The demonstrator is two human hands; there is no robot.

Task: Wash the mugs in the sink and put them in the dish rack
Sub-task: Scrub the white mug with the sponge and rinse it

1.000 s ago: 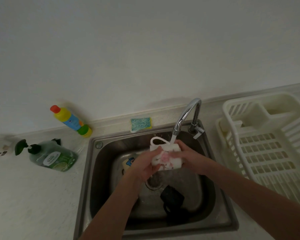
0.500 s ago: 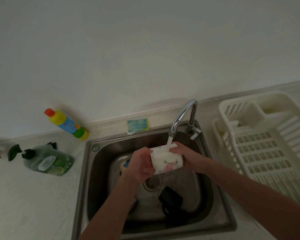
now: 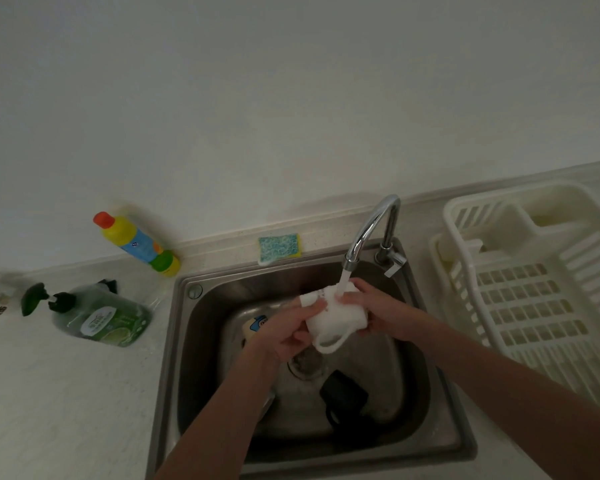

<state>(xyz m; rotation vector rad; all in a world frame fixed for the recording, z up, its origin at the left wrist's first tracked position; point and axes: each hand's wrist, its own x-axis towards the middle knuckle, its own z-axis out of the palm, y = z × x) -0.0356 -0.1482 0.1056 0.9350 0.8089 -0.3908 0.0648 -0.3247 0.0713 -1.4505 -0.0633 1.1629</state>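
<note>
Over the sink point(image 3: 184, 341), both hands hold a white mug point(image 3: 336, 317) under the water running from the faucet point(image 3: 371, 226). The mug lies on its side with its handle pointing toward the person. The left hand point(image 3: 288, 332) grips the mug's left end, fingers curled round it; the right hand point(image 3: 378, 315) grips its right side, fingers wrapped over the top.

Below the mug, on the sink floor near the drain, lies a black mug point(image 3: 343, 396). A third mug with a blue mark point(image 3: 253, 325) shows just left of the left hand, partly hidden.

A cream dish rack point(image 3: 534, 289) stands on the bench point(image 3: 66, 393) right of the sink. Behind the sink rests a green-and-yellow sponge point(image 3: 279, 248). Left of the sink lie a green soap bottle point(image 3: 101, 317) and a yellow bottle with a red cap point(image 3: 136, 242).
</note>
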